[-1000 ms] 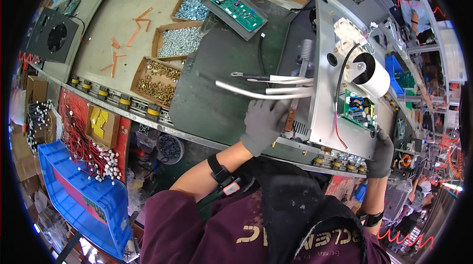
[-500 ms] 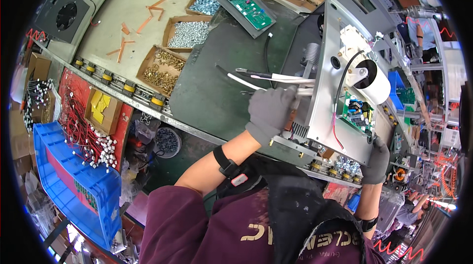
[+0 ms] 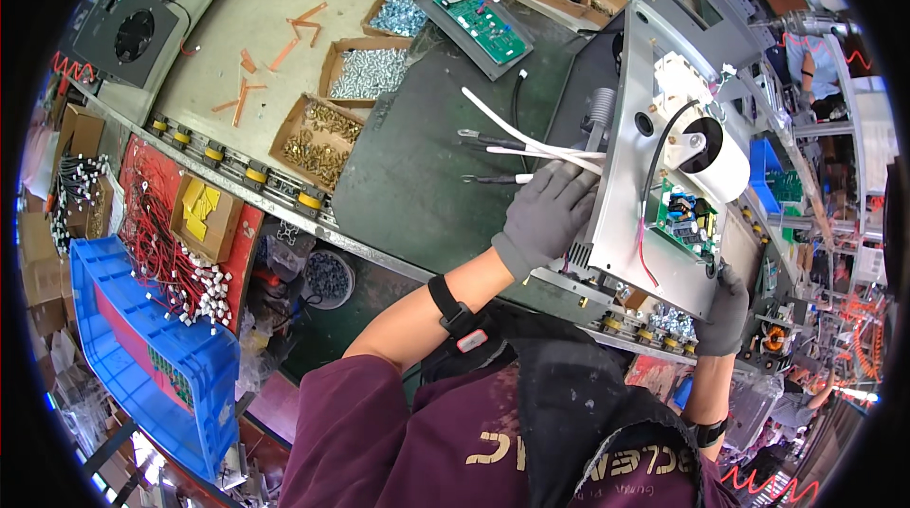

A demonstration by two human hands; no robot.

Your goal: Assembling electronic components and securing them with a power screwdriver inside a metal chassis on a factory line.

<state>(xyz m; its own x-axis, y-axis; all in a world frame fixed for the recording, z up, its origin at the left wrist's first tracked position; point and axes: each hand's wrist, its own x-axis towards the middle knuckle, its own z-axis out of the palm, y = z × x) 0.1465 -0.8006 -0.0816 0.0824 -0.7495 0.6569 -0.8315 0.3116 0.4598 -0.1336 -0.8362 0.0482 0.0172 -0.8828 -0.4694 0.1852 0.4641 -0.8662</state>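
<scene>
A grey metal chassis [image 3: 616, 214] stands tilted on the bench in front of me, carrying a white cylinder [image 3: 737, 162] and a small green circuit board [image 3: 687, 214]. Thick white cables [image 3: 517, 119] with dark sleeves and metal lugs stick out from its left side. My left hand [image 3: 550, 219], in a grey glove, lies against that side just below the cables. Its fingers are stretched out, while the thumb is hidden. Also gloved, my right hand [image 3: 724, 314] grips the chassis by its lower right edge; the fingertips are partly hidden.
Cardboard boxes of brass fittings [image 3: 318, 140], silver screws [image 3: 368, 72] and bluish screws [image 3: 398, 15] line the bench's left part. Behind them lie copper strips [image 3: 284, 48]. A panel with a green board [image 3: 485, 25] rests farther back. A blue crate [image 3: 156, 356] stands lower left.
My left hand has let go of the white cables and its fingers have straightened toward the chassis. One white cable now points up and away. The right hand keeps its place.
</scene>
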